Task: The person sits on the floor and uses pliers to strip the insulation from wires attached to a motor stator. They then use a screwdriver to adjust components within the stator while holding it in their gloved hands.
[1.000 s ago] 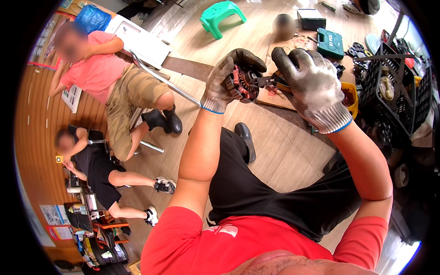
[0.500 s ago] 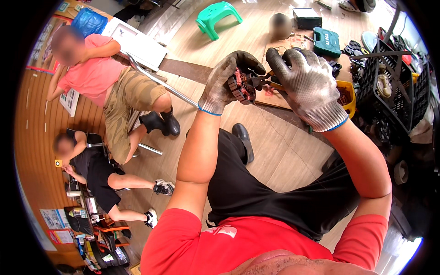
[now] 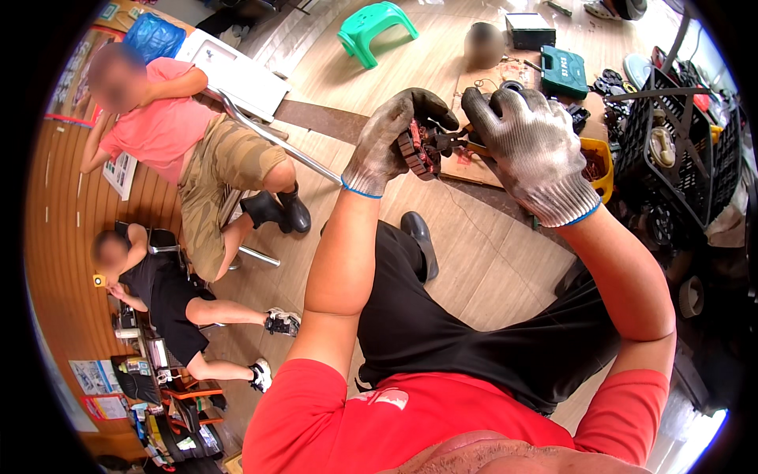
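Person's left grip (image 3: 385, 141) curled around reddish wound part (image 3: 420, 155), held above floor (image 3: 474, 245), slightly further right than before; right grip (image 3: 543, 150) closed on pliers (image 3: 478, 148), fingertips slightly lower.

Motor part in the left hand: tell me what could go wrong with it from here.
The pliers in the right hand point at the motor part, close to the fingers of the left hand; a slip might jab that hand or nick the reddish windings. The part is also held up above the floor, so a loosened grip could drop it.
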Demonstrator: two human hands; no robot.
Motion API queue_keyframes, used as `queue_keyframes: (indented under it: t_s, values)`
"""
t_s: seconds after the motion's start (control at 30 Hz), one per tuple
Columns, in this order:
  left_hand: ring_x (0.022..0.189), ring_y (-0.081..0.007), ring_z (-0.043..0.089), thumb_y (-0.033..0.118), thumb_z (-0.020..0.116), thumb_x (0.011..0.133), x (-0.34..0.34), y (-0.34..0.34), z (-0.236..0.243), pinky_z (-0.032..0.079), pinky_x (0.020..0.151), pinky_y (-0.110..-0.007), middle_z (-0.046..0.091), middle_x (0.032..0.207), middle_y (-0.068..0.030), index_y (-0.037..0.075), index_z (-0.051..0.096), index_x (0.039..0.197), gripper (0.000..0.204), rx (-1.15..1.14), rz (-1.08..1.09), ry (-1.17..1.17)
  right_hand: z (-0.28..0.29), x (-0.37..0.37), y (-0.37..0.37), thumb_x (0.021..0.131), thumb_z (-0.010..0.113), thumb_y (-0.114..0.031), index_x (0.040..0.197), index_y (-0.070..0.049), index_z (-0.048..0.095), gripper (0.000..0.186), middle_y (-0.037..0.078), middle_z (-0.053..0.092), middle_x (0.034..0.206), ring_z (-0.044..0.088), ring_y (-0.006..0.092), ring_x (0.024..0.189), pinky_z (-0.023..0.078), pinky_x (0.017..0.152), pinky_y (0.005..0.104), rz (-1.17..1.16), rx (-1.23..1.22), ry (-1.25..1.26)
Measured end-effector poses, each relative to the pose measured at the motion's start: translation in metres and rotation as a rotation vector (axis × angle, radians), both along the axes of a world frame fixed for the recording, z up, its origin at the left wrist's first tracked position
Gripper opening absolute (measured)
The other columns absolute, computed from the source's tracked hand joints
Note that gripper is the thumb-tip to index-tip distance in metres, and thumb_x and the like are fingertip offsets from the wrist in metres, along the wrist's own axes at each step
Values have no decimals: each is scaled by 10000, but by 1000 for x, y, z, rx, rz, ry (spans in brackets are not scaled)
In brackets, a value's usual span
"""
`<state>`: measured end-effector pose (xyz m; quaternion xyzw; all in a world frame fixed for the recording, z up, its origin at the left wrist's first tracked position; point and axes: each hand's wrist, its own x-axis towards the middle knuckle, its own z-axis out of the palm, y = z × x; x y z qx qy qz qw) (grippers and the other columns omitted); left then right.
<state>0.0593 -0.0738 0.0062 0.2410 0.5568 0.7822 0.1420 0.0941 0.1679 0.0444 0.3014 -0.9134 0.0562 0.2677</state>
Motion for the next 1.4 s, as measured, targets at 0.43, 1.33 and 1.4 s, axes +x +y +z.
queue_keyframes:
  t_s: [0.43, 1.33, 1.4]
  values:
    - [901, -302, 717, 567, 524, 978, 4, 5, 2, 617, 778, -442, 671, 1101, -226, -49, 553, 1185, 651, -5, 50, -97, -1, 0, -2, 907, 674, -266, 1261, -115, 581, 396, 91, 613, 1040, 638, 266, 979, 535, 807, 420, -51, 17, 59]
    - [999, -360, 687, 549, 514, 984, -5, 6, -7, 602, 825, -493, 647, 1165, -249, -58, 541, 1242, 660, 210, -70, -185, 1, -5, 1, 841, 653, -193, 978, -92, 638, 171, 99, 647, 846, 697, 257, 778, 564, 635, 385, 8, -37, 27]
    - [997, -360, 688, 548, 528, 977, -3, 5, -6, 602, 836, -491, 643, 1171, -253, -62, 534, 1254, 670, 242, -64, -215, 4, -4, 3, 857, 690, -237, 1023, -104, 654, 216, 108, 644, 925, 683, 274, 855, 554, 712, 403, -2, -66, -72]
